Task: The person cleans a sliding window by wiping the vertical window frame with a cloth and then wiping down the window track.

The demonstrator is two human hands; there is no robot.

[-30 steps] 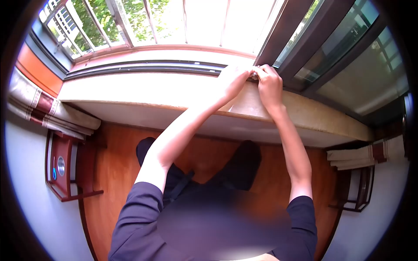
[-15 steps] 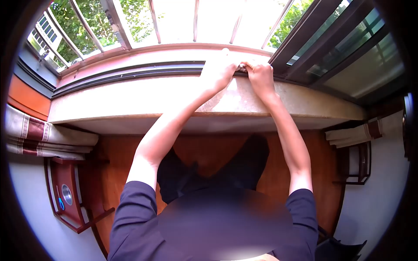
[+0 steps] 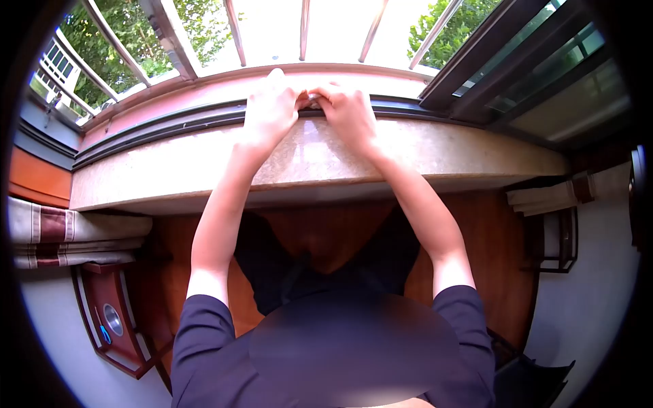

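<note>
From here I see the left hand (image 3: 271, 117) and right hand (image 3: 349, 115), fingers pinched closed on a small pale item (image 3: 312, 103) at the window track (image 3: 197, 121), seemingly mid-work, what remains unclear.

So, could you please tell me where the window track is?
In the head view, the window track runs along the far edge of the pale sill toward the glass panes at right, beneath the left hand and right hand.

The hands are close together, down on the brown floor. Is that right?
Not quite: they aren't on the floor. The head view shows the left hand and right hand close together up at the dark window track.
</note>
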